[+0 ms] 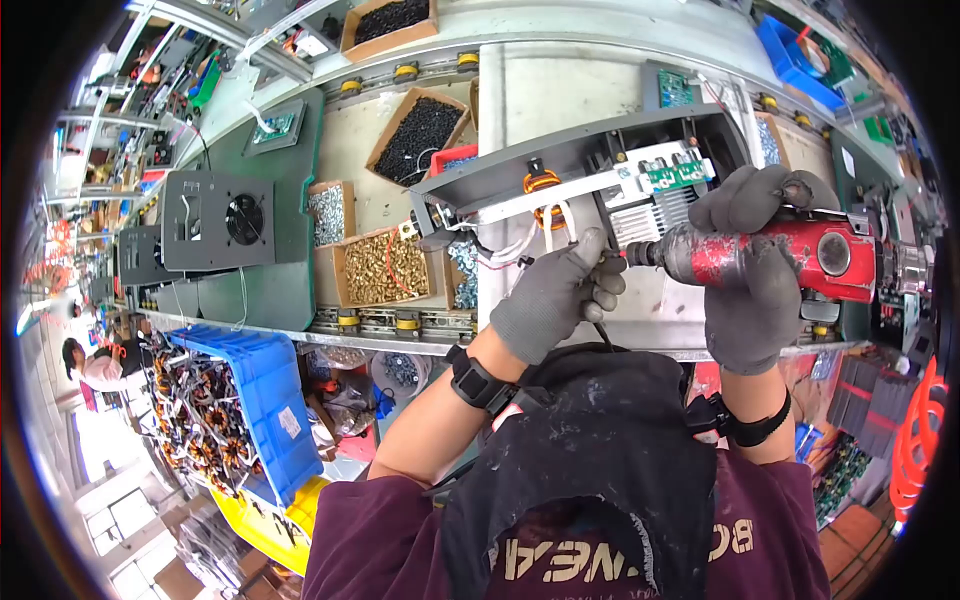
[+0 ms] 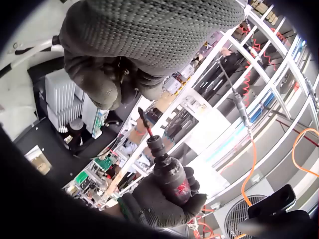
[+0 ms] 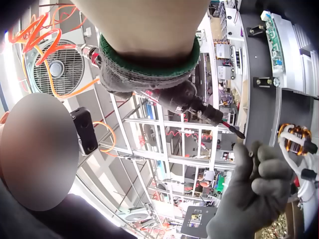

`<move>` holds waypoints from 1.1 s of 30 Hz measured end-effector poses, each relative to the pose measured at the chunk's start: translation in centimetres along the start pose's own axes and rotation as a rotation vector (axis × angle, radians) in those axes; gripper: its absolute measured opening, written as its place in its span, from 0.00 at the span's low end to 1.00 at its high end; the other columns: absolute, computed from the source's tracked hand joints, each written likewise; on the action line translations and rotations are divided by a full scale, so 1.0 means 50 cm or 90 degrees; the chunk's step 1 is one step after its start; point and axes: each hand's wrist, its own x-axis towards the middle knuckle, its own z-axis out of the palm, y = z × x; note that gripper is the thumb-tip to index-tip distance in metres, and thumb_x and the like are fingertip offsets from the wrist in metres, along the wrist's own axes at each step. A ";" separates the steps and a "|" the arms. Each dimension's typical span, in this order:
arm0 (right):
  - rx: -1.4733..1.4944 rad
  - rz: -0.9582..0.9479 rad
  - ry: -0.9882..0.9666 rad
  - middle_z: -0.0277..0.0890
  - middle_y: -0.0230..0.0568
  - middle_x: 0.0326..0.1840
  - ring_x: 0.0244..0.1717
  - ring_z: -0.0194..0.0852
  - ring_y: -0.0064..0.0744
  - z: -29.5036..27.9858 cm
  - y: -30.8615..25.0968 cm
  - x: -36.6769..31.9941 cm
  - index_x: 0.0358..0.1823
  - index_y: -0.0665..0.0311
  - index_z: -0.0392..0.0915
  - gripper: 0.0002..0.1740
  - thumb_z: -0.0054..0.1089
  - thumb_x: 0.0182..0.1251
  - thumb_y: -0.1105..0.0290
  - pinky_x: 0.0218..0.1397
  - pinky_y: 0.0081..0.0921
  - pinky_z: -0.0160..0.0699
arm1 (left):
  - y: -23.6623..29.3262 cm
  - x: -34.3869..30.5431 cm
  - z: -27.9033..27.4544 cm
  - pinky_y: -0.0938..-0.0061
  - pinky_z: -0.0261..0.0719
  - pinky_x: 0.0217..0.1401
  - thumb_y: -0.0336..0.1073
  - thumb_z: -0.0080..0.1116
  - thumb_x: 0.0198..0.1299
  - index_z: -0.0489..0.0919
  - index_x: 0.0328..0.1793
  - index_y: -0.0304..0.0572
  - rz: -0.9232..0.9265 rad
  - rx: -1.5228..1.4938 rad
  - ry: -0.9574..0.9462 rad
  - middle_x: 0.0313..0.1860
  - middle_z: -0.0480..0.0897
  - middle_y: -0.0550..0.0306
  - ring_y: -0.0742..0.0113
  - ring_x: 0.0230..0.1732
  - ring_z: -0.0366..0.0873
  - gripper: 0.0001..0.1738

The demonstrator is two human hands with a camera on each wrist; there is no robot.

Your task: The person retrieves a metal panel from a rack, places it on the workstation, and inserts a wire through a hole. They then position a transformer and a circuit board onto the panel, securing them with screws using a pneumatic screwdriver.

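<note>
A grey-gloved left hand (image 1: 555,300) has its fingers curled at the near edge of a long grey metal housing (image 1: 490,176). Thumb and fingers pinch a small metal part (image 3: 251,155), partly hidden by the glove. The gloved right hand (image 1: 752,315) grips a red pneumatic driver (image 1: 835,254); its dark bit (image 3: 238,132) points at the left fingertips, with a small gap in the right wrist view. Inside the housing are a green circuit board (image 1: 678,172), a finned heat sink (image 1: 635,222) and an orange-wound coil (image 1: 541,182) with white wires.
Boxes of brass screws (image 1: 385,268) and black screws (image 1: 420,135) stand left of the housing. Farther left is a grey case with a fan (image 1: 218,221) on a green board. A blue crate (image 1: 272,405) of wired coils sits below the bench edge.
</note>
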 end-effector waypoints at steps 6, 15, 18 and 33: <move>0.013 -0.004 0.042 0.69 0.40 0.45 0.44 0.72 0.33 -0.007 -0.028 -0.058 0.53 0.59 0.64 0.26 0.65 0.53 0.69 0.49 0.41 0.81 | -0.029 -0.015 0.033 0.84 0.63 0.23 0.64 0.50 0.63 0.76 0.38 0.38 -0.010 0.026 -0.001 0.28 0.74 0.60 0.75 0.25 0.68 0.32; -0.221 -0.001 0.103 0.63 0.36 0.37 0.38 0.64 0.30 -0.031 -0.033 -0.133 0.53 0.59 0.63 0.27 0.66 0.54 0.68 0.41 0.34 0.72 | -0.064 -0.031 0.044 0.85 0.60 0.17 0.65 0.52 0.61 0.77 0.31 0.36 -0.036 0.077 0.020 0.19 0.74 0.61 0.77 0.17 0.67 0.33; -0.253 -0.037 0.117 0.62 0.34 0.31 0.33 0.62 0.30 -0.033 -0.034 -0.142 0.50 0.57 0.64 0.25 0.66 0.54 0.65 0.36 0.34 0.71 | -0.069 -0.030 0.052 0.85 0.59 0.18 0.62 0.51 0.64 0.77 0.34 0.36 -0.062 0.060 0.026 0.20 0.74 0.61 0.78 0.18 0.65 0.30; -0.163 -0.023 0.230 0.65 0.36 0.37 0.38 0.66 0.30 -0.045 -0.047 -0.186 0.51 0.57 0.64 0.27 0.67 0.53 0.65 0.42 0.37 0.75 | -0.089 0.016 0.060 0.85 0.60 0.15 0.48 0.49 0.69 0.75 0.48 0.33 -0.168 -0.113 -0.018 0.23 0.74 0.59 0.74 0.20 0.68 0.21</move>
